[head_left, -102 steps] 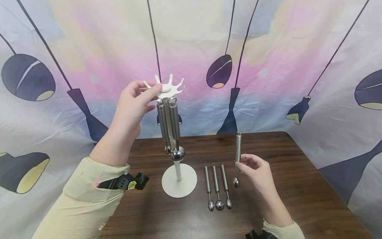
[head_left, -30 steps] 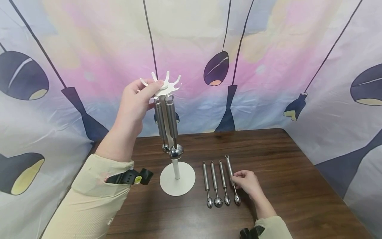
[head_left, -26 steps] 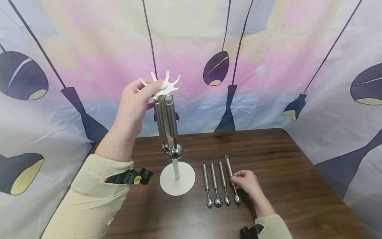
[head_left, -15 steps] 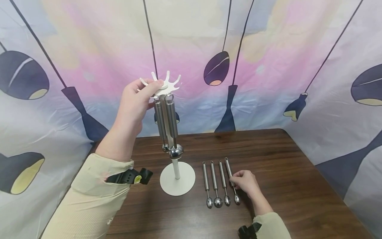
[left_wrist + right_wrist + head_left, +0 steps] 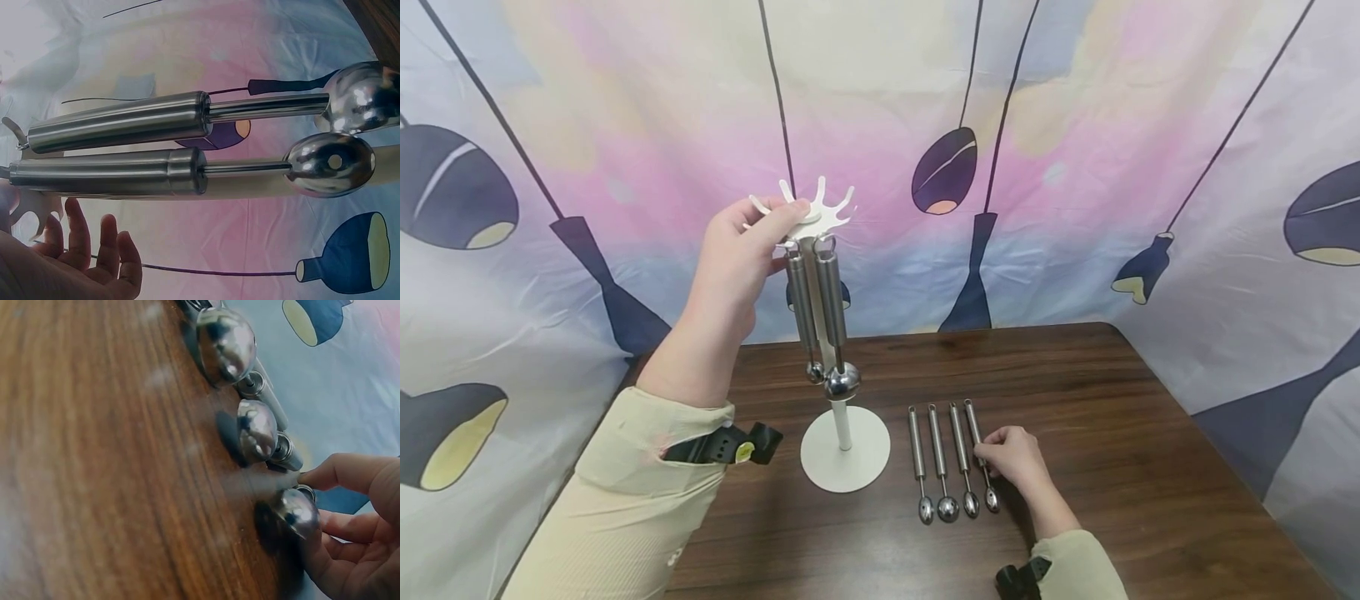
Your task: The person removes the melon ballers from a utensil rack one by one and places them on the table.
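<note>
A white stand [image 5: 844, 446] with a round base and a ring of hooks stands upright on the table. My left hand [image 5: 733, 258] holds its top, thumb on the hub and index finger at the hooks. Two steel melon ballers [image 5: 831, 300] hang from the hooks by their handle loops; the left wrist view shows a hole in one oval scoop [image 5: 331, 164]. My right hand [image 5: 1017, 458] pinches the handle of the rightmost melon baller [image 5: 972, 421] lying on the table. In the right wrist view its scoop [image 5: 297, 514] is close beside the fingers.
Three more melon ballers [image 5: 937, 446] lie side by side to its left, scoops toward me. The dark wooden table [image 5: 1112, 392] ends at a patterned cloth backdrop [image 5: 865, 100]. Black straps with small cameras sit on both wrists.
Earlier my right hand held the melon baller upright above the table; it came down beside the other three. Since then it has slid slightly toward me and left. The left hand stays on the stand.
</note>
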